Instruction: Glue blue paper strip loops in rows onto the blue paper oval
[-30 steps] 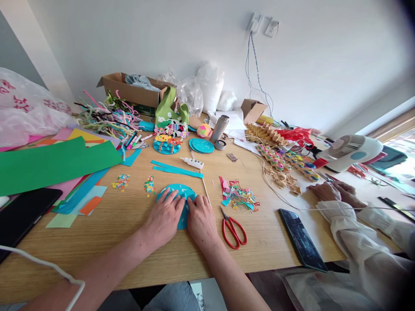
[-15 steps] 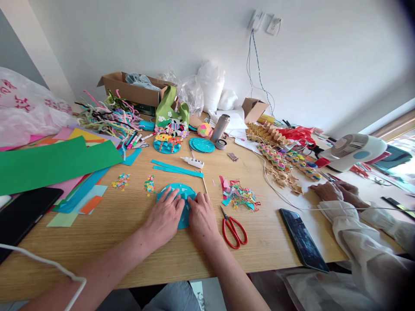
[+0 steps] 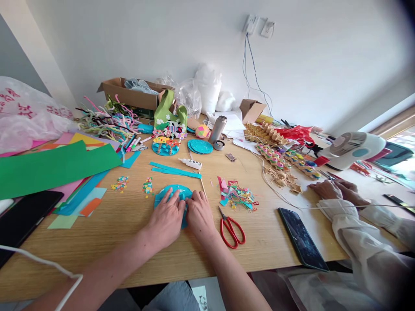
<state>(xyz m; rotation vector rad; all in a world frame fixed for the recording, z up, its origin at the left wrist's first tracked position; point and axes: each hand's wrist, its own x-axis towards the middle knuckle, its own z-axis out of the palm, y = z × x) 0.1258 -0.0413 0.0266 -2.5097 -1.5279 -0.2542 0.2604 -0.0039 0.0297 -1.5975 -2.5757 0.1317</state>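
A round blue piece [image 3: 168,190] with light patches lies on the table under both of my hands. My left hand [image 3: 166,216] rests across it, fingers stretched out and slightly apart on its surface. Close beside it, my right hand [image 3: 200,211] has its fingers curled down in a pinch on a blue paper strip [image 3: 183,195] that stands up from the disc. The fingertips hide most of that strip. Beyond the disc lie loose blue paper strips [image 3: 175,170], a white glue bottle [image 3: 192,163] and a thin stick [image 3: 202,185].
Red-handled scissors [image 3: 232,231] and paper scraps [image 3: 238,195] lie at right, beside a phone [image 3: 303,237]. Small confetti piles [image 3: 147,185] and coloured sheets [image 3: 58,162] are at left. A flask [image 3: 218,129] stands behind. Another person's hands [image 3: 337,190] work at far right.
My right hand has shifted slightly left, closer to my left hand, its fingers more curled. The whole view has turned a little; the objects on the table stay in place.
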